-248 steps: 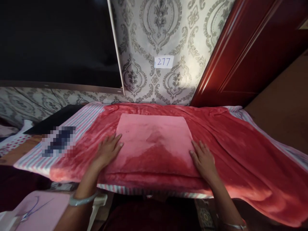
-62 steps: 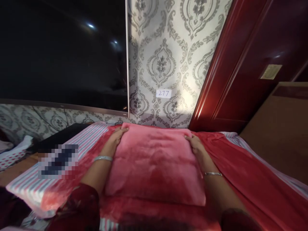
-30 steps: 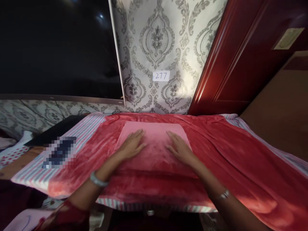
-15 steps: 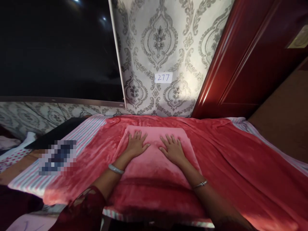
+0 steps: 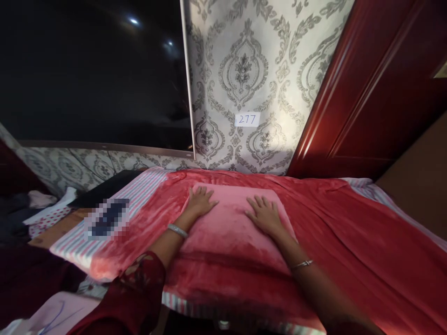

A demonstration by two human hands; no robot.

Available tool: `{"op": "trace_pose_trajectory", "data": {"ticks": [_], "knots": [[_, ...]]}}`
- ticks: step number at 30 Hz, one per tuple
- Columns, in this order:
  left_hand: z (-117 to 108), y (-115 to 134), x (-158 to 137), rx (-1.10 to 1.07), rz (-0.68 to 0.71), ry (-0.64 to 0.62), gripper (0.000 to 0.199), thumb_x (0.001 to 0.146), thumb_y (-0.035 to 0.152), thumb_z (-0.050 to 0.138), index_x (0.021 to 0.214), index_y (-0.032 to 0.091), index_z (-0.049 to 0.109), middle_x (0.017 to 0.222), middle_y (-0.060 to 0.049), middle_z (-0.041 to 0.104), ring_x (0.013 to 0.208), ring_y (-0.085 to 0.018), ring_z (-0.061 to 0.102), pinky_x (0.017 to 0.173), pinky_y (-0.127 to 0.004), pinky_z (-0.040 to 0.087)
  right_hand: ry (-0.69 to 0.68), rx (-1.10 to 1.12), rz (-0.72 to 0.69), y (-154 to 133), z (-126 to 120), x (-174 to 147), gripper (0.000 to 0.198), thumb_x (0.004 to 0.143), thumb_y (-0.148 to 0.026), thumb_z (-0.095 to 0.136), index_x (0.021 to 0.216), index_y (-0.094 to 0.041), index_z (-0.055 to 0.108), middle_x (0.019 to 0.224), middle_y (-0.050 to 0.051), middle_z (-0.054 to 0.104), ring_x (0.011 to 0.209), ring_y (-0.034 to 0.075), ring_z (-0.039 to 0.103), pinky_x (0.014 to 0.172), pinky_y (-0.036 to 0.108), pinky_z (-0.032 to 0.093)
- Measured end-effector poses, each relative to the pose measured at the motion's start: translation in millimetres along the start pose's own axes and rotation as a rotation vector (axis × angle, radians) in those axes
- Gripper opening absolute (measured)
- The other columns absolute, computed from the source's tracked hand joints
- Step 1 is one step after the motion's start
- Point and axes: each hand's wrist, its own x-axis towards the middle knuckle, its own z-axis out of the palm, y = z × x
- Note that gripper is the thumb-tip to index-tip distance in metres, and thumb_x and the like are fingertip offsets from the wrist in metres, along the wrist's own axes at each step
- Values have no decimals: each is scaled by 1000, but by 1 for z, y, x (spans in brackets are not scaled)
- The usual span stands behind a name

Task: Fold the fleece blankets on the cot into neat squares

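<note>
Head view, clock face centred on the folded pink cloth. Cloth lies flat on a red plush cover, in front of the person; pink over most of its top, shading to red towards 6 o'clock.

Left hand: on the cloth at 10 o'clock, palm down, fingers spread, grasping nothing. Pale bracelet at the wrist, dark red sleeve behind it.

Right hand: on the cloth at 2 o'clock, well apart from the left, also palm down, fingers fanned, no grip. Thin metal bangle on that wrist.

Writing: white card on the patterned wallpaper at 12 o'clock, "277" by hand in blue. Large dark screen at 10 to 11 o'clock; small marks on its lower frame, too tiny to read. Blue lines on a pink surface at 8 o'clock; no legible characters.

Others: pixelated dark object on the striped border at 9 o'clock, identity hidden. Polka-dot cloth farther out, same direction. Dark red door at 2 o'clock.
</note>
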Motion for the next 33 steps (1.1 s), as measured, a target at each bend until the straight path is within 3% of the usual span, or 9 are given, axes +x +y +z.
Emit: {"op": "trace_pose_trajectory", "data": {"ticks": [5,8,11,14,16,18,21,24,33], "knots": [[11,-20,1,-116,-139,-8,71,97,61,29,157,23,32,167,-16,19,155,-32,15,114,-58,32,45,20,158,24,10,-4,62,101,-57,28,156,-30,36,165,10,27,151,36,21,112,65,27],[14,-21,0,-122,-136,-4,71,97,60,30,157,22,31,167,-16,20,154,-32,16,113,-54,35,61,36,169,24,14,-6,62,101,-57,28,156,-30,36,166,10,26,152,36,20,112,65,28],[9,-19,0,-102,-135,-11,70,97,59,30,157,21,32,167,-17,20,154,-33,18,115,-58,30,35,47,175,21,6,-6,62,101,-56,30,156,-29,36,166,10,25,152,35,19,114,64,26],[-3,-12,-7,-68,-118,-9,70,97,58,33,155,19,37,165,-20,24,154,-35,16,118,-65,14,-47,57,193,14,-12,-12,62,101,-55,31,157,-28,35,167,10,23,153,36,18,115,66,23],[-9,-1,-22,-39,-56,9,70,97,59,34,153,19,39,164,-20,27,154,-35,15,119,-65,7,-75,53,172,4,-22,-23,63,101,-56,32,157,-28,35,167,12,23,153,38,17,115,67,21],[-10,15,-44,-29,74,22,73,96,63,34,155,21,37,164,-19,27,154,-36,15,120,-63,8,-53,51,95,-11,-25,-39,64,100,-58,34,157,-29,34,167,12,23,153,38,16,115,66,21],[-1,39,-81,-75,264,3,78,91,71,39,157,29,34,166,-15,24,154,-39,14,119,-65,11,-17,52,-37,-35,-18,-66,64,99,-60,37,157,-33,33,167,8,22,152,39,17,115,66,23],[16,50,-101,-95,297,25,81,89,73,44,157,31,34,166,-15,23,154,-42,11,117,-71,8,19,25,-68,-48,-4,-83,63,98,-58,40,156,-35,35,167,5,21,153,38,17,115,66,21],[39,47,-97,-147,320,81,82,87,75,44,156,31,35,167,-15,21,153,-45,8,116,-73,5,89,-31,-80,-41,17,-84,62,99,-55,41,157,-35,33,168,2,20,154,35,15,116,62,23]]}}
